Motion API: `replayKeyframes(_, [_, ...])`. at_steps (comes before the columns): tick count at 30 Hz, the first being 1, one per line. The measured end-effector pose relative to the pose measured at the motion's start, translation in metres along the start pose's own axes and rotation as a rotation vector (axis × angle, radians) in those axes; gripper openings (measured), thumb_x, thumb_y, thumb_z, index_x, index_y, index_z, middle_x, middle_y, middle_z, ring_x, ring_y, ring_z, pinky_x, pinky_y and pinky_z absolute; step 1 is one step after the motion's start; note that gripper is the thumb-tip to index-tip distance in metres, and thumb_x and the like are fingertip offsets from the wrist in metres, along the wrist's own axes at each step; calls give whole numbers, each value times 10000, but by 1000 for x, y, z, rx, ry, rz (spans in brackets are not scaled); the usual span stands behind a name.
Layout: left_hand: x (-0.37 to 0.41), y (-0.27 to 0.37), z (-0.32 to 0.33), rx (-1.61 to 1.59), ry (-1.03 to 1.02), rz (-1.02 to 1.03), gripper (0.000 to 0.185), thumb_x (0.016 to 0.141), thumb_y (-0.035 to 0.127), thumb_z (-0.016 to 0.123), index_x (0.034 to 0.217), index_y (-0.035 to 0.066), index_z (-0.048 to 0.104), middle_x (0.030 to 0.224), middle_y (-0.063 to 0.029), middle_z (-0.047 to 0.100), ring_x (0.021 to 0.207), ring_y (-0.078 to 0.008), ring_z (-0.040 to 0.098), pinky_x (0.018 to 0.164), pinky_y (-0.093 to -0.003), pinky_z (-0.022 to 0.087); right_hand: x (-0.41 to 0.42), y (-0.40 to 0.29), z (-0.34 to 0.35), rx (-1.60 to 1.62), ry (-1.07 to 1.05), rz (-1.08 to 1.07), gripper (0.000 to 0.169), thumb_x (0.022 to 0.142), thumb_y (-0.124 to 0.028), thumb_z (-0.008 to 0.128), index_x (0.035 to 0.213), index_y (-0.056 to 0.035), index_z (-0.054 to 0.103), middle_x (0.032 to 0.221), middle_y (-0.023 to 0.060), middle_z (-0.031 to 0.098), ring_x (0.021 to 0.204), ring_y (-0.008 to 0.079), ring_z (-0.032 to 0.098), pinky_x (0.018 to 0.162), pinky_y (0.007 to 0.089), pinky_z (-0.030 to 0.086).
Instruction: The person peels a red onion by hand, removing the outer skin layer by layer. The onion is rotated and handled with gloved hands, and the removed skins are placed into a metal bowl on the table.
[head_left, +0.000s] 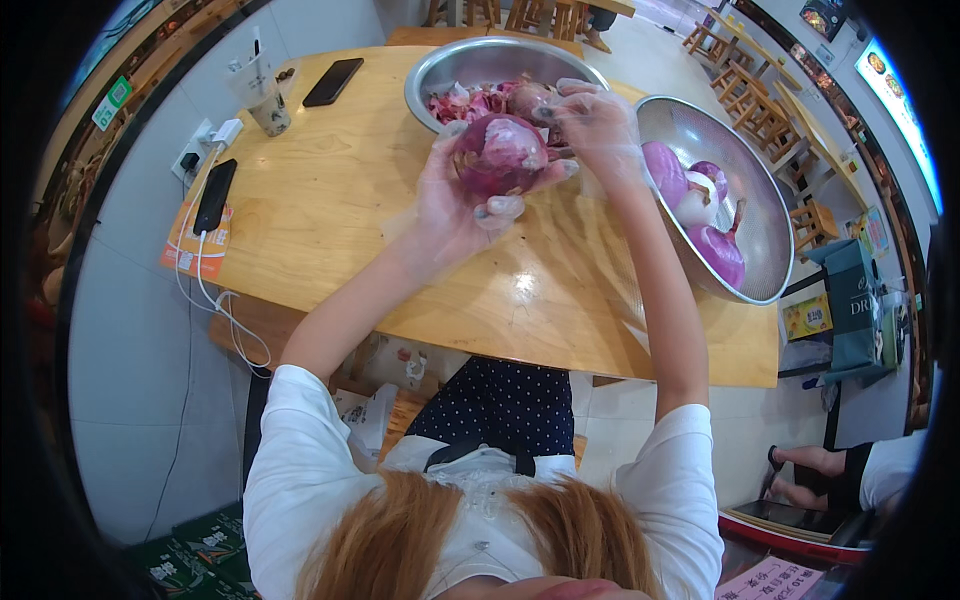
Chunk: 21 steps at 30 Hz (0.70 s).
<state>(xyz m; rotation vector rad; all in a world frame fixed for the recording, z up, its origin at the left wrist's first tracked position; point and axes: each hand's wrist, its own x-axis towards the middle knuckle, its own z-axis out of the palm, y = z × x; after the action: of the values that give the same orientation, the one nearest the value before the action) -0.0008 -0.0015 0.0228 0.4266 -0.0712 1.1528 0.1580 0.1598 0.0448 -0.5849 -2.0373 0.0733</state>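
My left hand (444, 201), in a clear plastic glove, cups a red onion (495, 161) above the wooden table. Some papery skin is off this onion, and a pale, shiny patch shows on its upper side. My right hand (600, 127), gloved as well, is raised just right of the onion with its fingertips drawn together. Whether a scrap of skin is between them is too unclear to tell. Behind both hands stands a stainless steel bowl (469, 61) with onion skins (472, 101) and an onion in its outer skin (531, 99).
A metal mesh colander (761, 202) holding several peeled onions (716, 255) stands by my right forearm. On the table's (322, 195) left lie a phone (334, 81) and a cabled black device (215, 196), near a plastic drink cup (266, 109). Another person's legs (806, 472) show lower right.
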Motion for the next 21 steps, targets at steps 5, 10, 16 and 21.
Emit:
replayKeyframes(5, [-2, -4, 2, -3, 75, 73, 774, 909, 626, 510, 1416, 48, 418, 1271, -288, 561, 742, -206, 630, 568, -245, 519, -15, -68, -32, 330, 89, 195, 88, 842, -68, 681, 891, -50, 752, 971, 117, 738, 892, 261, 704, 801, 338, 545])
replayKeyframes(10, [-1, -14, 14, 105, 324, 215, 808, 879, 590, 638, 1432, 55, 393, 1303, -231, 557, 912, -289, 670, 643, -306, 573, -50, -88, -45, 160, 47, -159, 565, 756, -147, 824, 1266, -25, 612, 1249, 174, 644, 1122, 312, 637, 924, 374, 518])
replayKeyframes(16, [-8, -8, -16, 316, 74, 29, 822, 836, 451, 753, 1457, 62, 381, 1385, -156, 527, 1236, -274, 545, 1013, -415, 471, -64, -104, -34, 379, 52, -45, 825, 711, -194, 876, 1409, 14, 488, 1351, 217, 576, 1261, 368, 563, 1052, 409, 455])
replayKeyframes(21, [-13, -13, -11, 310, 58, 22, 779, 819, 287, 797, 1438, 32, 399, 1353, -102, 547, 1242, -243, 529, 1092, -410, 396, -73, -98, -41, 266, 56, -145, 846, 659, -83, 870, 1404, 27, 487, 1429, 230, 510, 1270, 378, 547, 1035, 424, 462])
